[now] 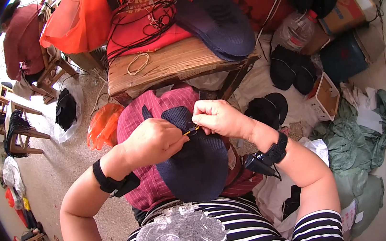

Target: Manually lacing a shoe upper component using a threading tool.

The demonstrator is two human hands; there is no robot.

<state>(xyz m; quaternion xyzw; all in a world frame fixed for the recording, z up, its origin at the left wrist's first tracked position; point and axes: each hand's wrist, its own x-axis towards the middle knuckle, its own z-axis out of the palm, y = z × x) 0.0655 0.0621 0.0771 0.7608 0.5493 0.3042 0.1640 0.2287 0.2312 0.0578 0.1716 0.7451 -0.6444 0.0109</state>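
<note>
Across my lap lies a navy cap with a smooth rounded brim and a mesh part. It rests on red striped cloth. My left hand is closed with its fingers bent at the cap's left side, pressing on the fabric. Pinched at the mesh is my right hand, its thumb and fingertips together. Between the fingertips of both hands shows a small yellow-and-dark tool, close against the right fingers. Its exact kind is too small to make out, and the fingers hide part of it.
Ahead stands a wooden bench with stacked navy mesh pieces and tangled black cord. Black caps, a white box and green plastic sheeting lie to the right. A person sits far left.
</note>
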